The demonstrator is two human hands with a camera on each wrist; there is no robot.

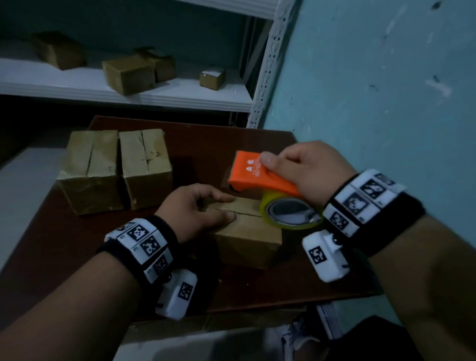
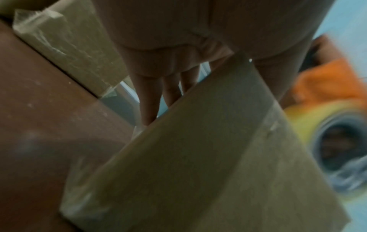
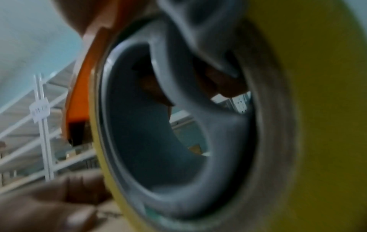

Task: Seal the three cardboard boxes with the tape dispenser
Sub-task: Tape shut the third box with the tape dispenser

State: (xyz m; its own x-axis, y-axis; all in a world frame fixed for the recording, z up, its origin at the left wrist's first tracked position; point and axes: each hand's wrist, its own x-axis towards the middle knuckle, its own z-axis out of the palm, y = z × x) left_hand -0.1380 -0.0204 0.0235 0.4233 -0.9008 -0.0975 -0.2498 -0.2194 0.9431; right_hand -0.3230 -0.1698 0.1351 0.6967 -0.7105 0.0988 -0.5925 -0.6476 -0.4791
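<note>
**Near box held down, dispenser sitting at its far end**

Two cardboard boxes point(image 1: 113, 170) are standing side by side at the table's point(image 1: 50, 237) far left, touching each other. In front of them, the left hand point(image 1: 196, 209) is lying on the near box point(image 1: 246, 233), fingers straight and close together, thumb resting along its open centre seam. Further right, the right hand point(image 1: 304, 172) is gripping the orange tape dispenser point(image 1: 256, 173), fingers curled round its body, thumb pressing on top. Its yellow tape roll point(image 1: 290, 213) is sitting at the box's right end.
</note>
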